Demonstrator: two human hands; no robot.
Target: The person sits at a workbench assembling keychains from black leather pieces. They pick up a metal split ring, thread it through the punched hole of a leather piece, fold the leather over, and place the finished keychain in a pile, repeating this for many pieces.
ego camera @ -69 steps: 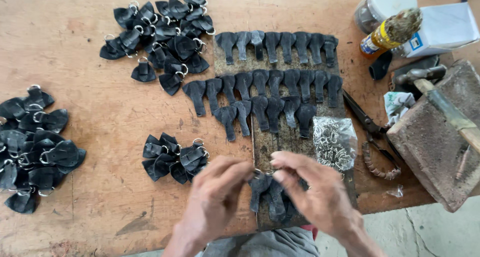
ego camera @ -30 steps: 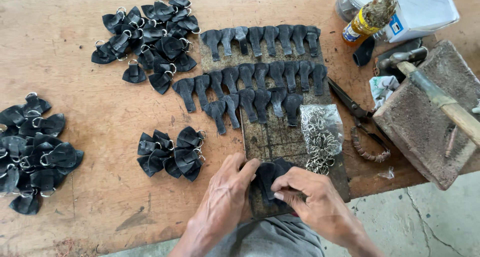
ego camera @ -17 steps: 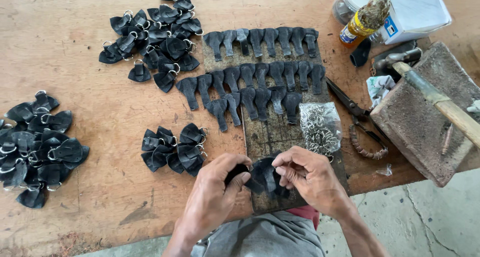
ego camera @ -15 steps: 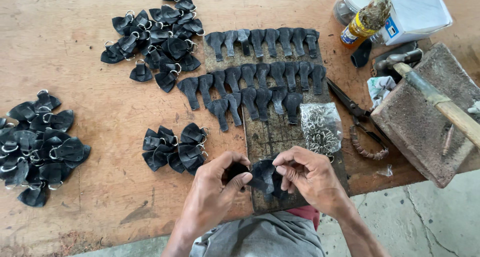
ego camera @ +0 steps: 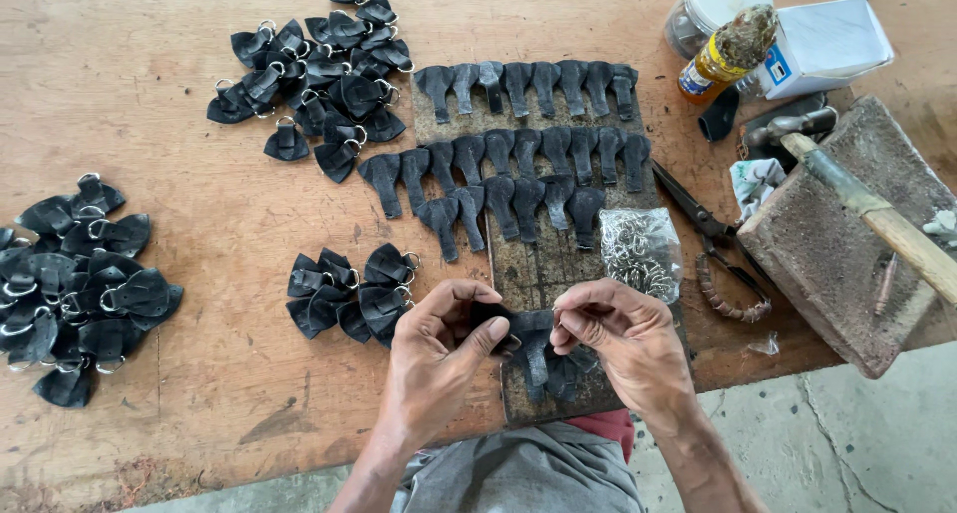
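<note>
I see both hands low in the view, at about six o'clock, forearms coming up from the bottom edge. My left hand point(ego camera: 439, 358) curls its fingers narrow, thumb and forefinger pinched on one end of a small black leather piece point(ego camera: 503, 322). My right hand point(ego camera: 623, 339) closes fingertips on the other end of the same piece, knuckles up. The piece hangs just above the near end of a dark work board point(ego camera: 543, 274) lying on the wooden bench point(ego camera: 150, 124); whether a ring is on it I cannot tell, the fingers cover it.

At one o'clock stands a white box with a small blue patch point(ego camera: 822, 44), beside a yellow bottle with a crusted cap point(ego camera: 723, 59) and a white-lidded clear jar point(ego camera: 713, 4), cut off by the top edge. A clear bag of metal rings point(ego camera: 640, 254) lies on the board at three o'clock of the hands.

Rows of flat black pieces point(ego camera: 528, 144) cover the board at twelve o'clock. A pile of ringed pieces point(ego camera: 75, 284) at nine o'clock is cut off by the left edge.
</note>
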